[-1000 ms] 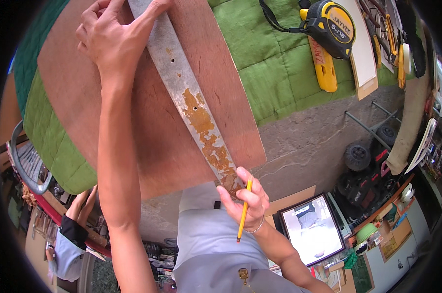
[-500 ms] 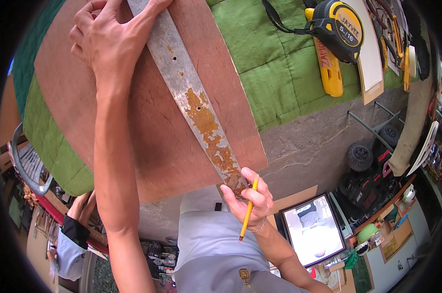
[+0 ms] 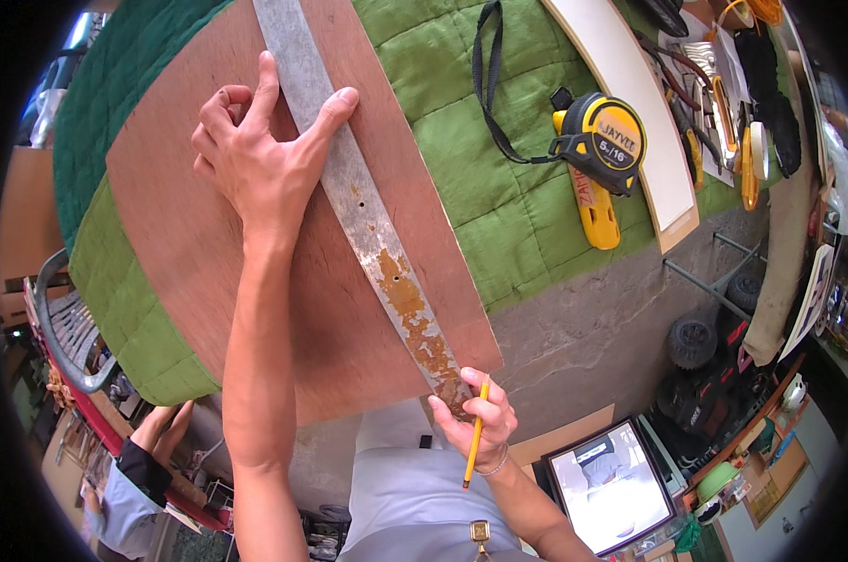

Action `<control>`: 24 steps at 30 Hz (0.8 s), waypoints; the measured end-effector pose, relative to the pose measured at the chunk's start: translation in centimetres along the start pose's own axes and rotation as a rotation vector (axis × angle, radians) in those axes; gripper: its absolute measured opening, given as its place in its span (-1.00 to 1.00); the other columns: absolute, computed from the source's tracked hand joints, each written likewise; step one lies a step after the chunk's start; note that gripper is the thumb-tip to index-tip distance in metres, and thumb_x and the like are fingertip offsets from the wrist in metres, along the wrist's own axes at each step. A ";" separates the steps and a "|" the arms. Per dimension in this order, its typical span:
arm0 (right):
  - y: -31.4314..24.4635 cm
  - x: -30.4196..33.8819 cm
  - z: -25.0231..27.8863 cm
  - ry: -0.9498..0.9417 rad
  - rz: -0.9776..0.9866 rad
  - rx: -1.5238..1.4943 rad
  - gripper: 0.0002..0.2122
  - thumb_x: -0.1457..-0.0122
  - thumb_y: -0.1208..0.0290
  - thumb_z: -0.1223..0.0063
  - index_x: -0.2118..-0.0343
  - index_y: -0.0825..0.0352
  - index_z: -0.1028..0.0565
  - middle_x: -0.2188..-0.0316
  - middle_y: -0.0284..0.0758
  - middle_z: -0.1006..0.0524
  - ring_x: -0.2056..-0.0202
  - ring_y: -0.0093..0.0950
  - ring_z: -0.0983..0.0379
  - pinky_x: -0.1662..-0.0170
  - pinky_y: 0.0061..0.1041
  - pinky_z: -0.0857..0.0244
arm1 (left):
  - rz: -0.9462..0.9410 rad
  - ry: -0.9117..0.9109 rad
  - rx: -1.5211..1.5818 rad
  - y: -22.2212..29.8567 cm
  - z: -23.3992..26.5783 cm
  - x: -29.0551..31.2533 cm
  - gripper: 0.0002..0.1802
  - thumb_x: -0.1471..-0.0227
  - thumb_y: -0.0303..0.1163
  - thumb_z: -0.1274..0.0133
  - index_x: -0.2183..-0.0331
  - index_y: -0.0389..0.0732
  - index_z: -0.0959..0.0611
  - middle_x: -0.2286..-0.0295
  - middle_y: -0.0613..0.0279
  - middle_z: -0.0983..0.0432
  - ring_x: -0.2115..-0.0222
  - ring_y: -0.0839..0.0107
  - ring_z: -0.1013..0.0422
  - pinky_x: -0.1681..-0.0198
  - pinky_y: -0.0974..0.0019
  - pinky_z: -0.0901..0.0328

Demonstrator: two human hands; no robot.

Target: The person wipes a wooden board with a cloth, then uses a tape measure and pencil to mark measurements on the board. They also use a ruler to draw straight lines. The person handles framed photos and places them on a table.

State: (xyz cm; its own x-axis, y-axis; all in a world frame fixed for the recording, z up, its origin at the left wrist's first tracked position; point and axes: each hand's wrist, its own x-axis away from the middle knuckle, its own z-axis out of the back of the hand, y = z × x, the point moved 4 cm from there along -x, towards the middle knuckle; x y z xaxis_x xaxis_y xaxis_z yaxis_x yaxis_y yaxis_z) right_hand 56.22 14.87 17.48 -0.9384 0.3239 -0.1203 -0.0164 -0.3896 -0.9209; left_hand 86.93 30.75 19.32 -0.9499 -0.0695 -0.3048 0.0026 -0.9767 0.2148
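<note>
A long, worn metal straightedge with rusty patches and small holes lies slantwise across a reddish-brown plywood sheet. Near its far part, my left hand is spread: the thumb rests across the metal, the index finger reaches along its left edge, and the other fingers bend over the plywood. My right hand is at the straightedge's near end, thumb and index finger on either side of it. A yellow pencil is tucked in the same hand, its eraser end pointing down.
A green quilted cloth lies under the plywood. On it are a yellow-black tape measure, a yellow utility knife and a pale strip. Several tools crowd the far right. A framed picture stands below; another person is at lower left.
The view has shifted, so the board, straightedge and tape measure sit lower in it. More of my left hand shows, its thumb across the metal. My right hand keeps the pencil at the near end.
</note>
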 end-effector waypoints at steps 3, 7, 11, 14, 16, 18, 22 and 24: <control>0.2 -0.1 0.0 -0.003 -0.006 -0.016 -0.59 0.20 0.52 -0.45 0.39 0.24 -0.32 0.14 -0.15 -0.51 0.31 -0.35 -0.57 0.37 -0.54 -0.48 | 0.016 0.011 0.017 0.0 0.0 -0.1 -0.07 0.36 0.38 -0.25 -0.01 0.02 -0.60 0.12 0.24 -0.24 -0.03 0.18 -0.08 -0.15 -0.02 0.07; 0.2 -0.1 0.1 -0.013 0.012 -0.007 -0.59 0.19 0.53 -0.44 0.39 0.25 -0.32 0.14 -0.16 -0.51 0.29 -0.33 -0.57 0.36 -0.52 -0.50 | 0.052 0.020 0.049 -0.4 0.0 -0.2 -0.09 0.38 0.35 -0.28 0.00 0.03 -0.61 0.10 0.28 -0.26 -0.04 0.20 -0.09 -0.14 -0.02 0.05; 0.1 -0.2 0.1 -0.013 0.004 -0.025 -0.60 0.18 0.53 -0.43 0.39 0.26 -0.32 0.15 -0.16 -0.51 0.27 -0.31 -0.57 0.34 -0.49 -0.51 | 0.054 0.019 0.009 -0.5 0.1 -0.1 -0.12 0.34 0.30 -0.28 -0.02 0.05 -0.59 0.10 0.24 -0.32 -0.01 0.19 -0.15 -0.15 0.02 0.02; 0.0 -0.3 0.2 -0.031 -0.008 -0.017 -0.55 0.22 0.55 -0.45 0.38 0.24 -0.30 0.17 -0.13 -0.51 0.26 -0.30 -0.56 0.28 -0.47 -0.52 | 0.058 0.018 0.016 -0.4 0.3 -0.1 -0.12 0.35 0.28 -0.30 -0.02 0.04 -0.59 0.11 0.22 -0.32 0.00 0.19 -0.17 -0.13 0.02 0.00; 0.0 -0.3 0.2 -0.035 -0.010 -0.012 -0.53 0.23 0.55 -0.47 0.37 0.24 -0.29 0.19 -0.12 -0.51 0.27 -0.29 -0.55 0.25 -0.46 -0.52 | 0.072 0.003 0.025 -0.4 0.4 -0.2 -0.11 0.37 0.27 -0.32 -0.02 0.04 -0.59 0.12 0.22 -0.32 0.00 0.19 -0.17 -0.13 0.02 -0.01; -0.1 -0.3 0.1 -0.031 -0.006 -0.009 -0.53 0.23 0.55 -0.47 0.37 0.24 -0.29 0.19 -0.12 -0.52 0.27 -0.28 -0.55 0.26 -0.46 -0.52 | 0.062 0.005 0.038 -0.5 0.5 -0.3 -0.10 0.39 0.26 -0.33 -0.02 0.04 -0.59 0.12 0.22 -0.32 0.00 0.19 -0.18 -0.12 0.01 -0.02; 0.0 -0.3 0.1 -0.028 -0.009 -0.023 -0.53 0.24 0.54 -0.47 0.37 0.24 -0.29 0.19 -0.12 -0.52 0.27 -0.27 -0.56 0.26 -0.46 -0.52 | 0.028 0.013 0.035 -0.4 0.5 -0.2 -0.09 0.41 0.23 -0.35 -0.04 0.07 -0.58 0.12 0.24 -0.31 0.00 0.19 -0.18 -0.13 0.00 -0.02; 0.0 -0.2 0.0 -0.030 -0.005 -0.009 -0.52 0.24 0.54 -0.47 0.36 0.24 -0.29 0.19 -0.11 -0.52 0.27 -0.27 -0.56 0.27 -0.46 -0.52 | 0.023 0.012 0.014 -0.4 0.4 0.0 -0.09 0.40 0.22 -0.35 -0.04 0.07 -0.57 0.12 0.24 -0.30 0.00 0.19 -0.18 -0.13 -0.02 -0.01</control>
State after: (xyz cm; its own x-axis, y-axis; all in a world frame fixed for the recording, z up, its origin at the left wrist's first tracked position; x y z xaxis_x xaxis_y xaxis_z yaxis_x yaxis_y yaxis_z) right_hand 56.43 14.77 17.56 -0.9482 0.2998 -0.1049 -0.0181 -0.3806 -0.9246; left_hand 86.82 31.19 19.67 -0.9459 -0.0945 -0.3104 0.0200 -0.9718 0.2350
